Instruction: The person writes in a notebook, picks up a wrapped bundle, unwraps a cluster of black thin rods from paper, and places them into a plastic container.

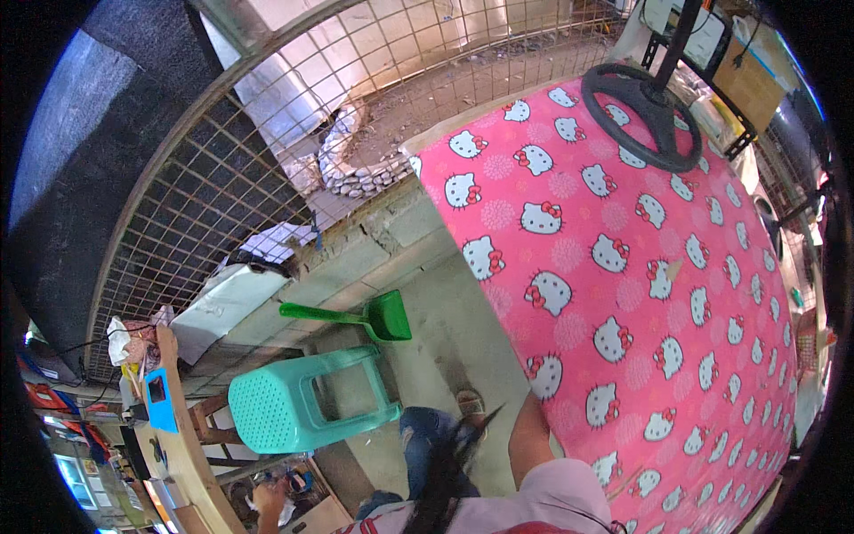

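At the lower left, my left hand (267,500) is over an open drawer or box (322,514) holding small mixed items. Something whitish (286,512) lies against its fingers; the hand is too small and indistinct to show whether it grips it. My right forearm (530,436) reaches forward along the near edge of a table with a pink cat-print cover (569,258). The right hand itself is hidden behind that edge. Between my arms and the stool, a jeans-clad leg (422,445) and a sandalled foot (471,403) show on the floor.
A turquoise plastic stool (267,405) stands left of the pink table. Behind it, a green dustpan (389,318) lies by the low block wall (356,267) under wire mesh. A black steering wheel (642,117) overhangs the table's far end. A wooden counter (191,436) bears a blue-framed item (160,400).
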Available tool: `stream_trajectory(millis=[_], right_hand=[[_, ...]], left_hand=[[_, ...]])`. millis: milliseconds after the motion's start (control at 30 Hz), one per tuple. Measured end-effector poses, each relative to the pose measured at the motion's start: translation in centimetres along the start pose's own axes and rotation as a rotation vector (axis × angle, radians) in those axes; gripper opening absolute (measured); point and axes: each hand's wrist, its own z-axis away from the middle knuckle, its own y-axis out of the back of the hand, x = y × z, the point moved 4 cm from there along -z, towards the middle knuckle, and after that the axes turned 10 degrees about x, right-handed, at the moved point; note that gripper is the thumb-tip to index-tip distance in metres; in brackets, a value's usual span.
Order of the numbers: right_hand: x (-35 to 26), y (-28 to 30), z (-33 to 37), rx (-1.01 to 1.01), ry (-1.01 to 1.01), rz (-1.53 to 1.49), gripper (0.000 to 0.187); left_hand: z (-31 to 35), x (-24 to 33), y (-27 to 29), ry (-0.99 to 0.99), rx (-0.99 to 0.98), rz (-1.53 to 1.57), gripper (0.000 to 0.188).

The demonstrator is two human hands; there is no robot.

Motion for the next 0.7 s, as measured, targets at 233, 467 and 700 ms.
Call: stream_trajectory(millis=[233, 467, 700], right_hand=[[-0.8, -2.1, -4.6, 0.042, 0.026, -0.027, 0.051], [-0.9, -1.6, -2.9, 0.038, 0.064, -0.031, 0.049], [-0.7, 0.4, 0.0, 0.026, 0.089, -0.009, 0.047]], left_hand=[[-1.8, 2.5, 2.8, 0.133, 0.056, -0.214, 0.040], [-3.8, 5.6, 2.6, 0.073, 0.084, -0.116, 0.033], [-2.4, 7.6, 4.8, -0.009, 0.057, -0.081, 0.037]])
